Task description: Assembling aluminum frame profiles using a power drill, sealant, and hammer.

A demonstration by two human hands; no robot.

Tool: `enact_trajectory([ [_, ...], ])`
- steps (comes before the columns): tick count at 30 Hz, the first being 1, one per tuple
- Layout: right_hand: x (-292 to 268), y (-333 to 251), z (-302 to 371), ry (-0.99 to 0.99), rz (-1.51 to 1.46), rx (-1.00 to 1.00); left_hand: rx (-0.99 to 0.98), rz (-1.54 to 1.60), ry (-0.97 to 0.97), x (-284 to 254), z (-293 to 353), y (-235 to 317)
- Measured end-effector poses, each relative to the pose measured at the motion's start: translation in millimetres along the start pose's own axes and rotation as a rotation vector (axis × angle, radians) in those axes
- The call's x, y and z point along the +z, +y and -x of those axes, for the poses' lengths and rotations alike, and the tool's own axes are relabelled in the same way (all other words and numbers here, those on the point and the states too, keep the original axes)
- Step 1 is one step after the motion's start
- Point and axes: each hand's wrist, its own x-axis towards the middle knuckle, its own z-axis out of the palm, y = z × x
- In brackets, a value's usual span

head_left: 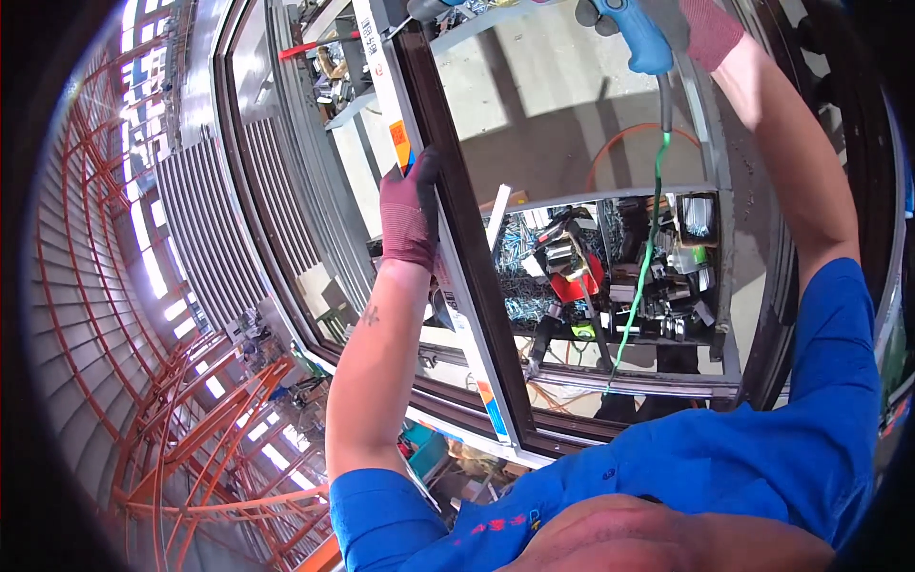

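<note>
My left hand, in a maroon and dark glove, is closed on the long window frame bar. That bar is dark brown, with a white film strip and orange and blue labels along its left side. At the top right my right hand, gloved alike, grips the handle of a blue corded power tool. Most of the tool's body lies beyond the upper edge, so its exact kind is hard to tell. A green cord hangs from the handle toward me.
Beneath the frame, a tray holds many screws, metal pieces and a red item. A red-handled tool lies at the upper left. Dark frame rails run along the right. An orange hose curves over the surface below.
</note>
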Motion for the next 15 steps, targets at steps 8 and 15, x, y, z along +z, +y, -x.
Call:
enact_trajectory([
  [8, 2, -2, 8, -0.004, -0.087, -0.052, 0.016, 0.0, 0.003, 4, 10, 17],
  [15, 0, 4, 7, -0.044, -0.092, -0.027, 0.009, -0.026, -0.013, 0, 6, 5],
])
